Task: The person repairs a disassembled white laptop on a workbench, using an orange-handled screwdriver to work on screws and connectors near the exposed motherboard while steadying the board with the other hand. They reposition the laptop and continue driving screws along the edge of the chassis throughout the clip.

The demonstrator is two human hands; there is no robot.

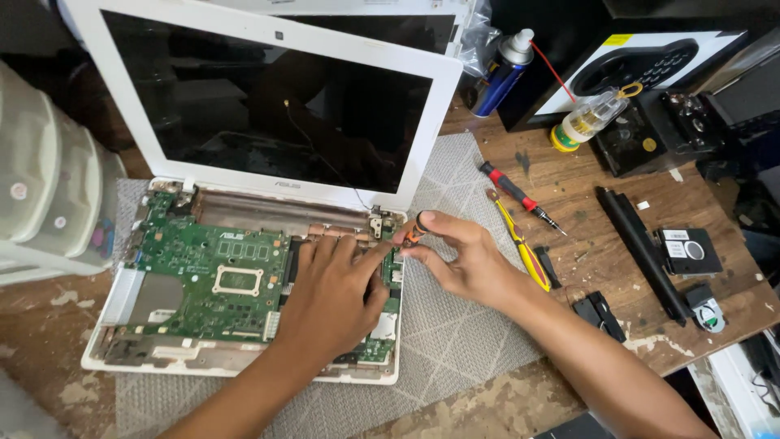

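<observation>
Drawers of pale plastic are seen at the far left. Next, a white laptop is laid open on a grey mat, its keyboard cover already off, so the green board is bare. The board is still in place, so more seems left to be undone. The left hand is pressed flat on the board, fingers together. A small orange screwdriver is pinched in the right hand at the laptop's right hinge. Further right, a blue spray can, a small bottle with a yellow cap and a black box with a white label are seen.
</observation>
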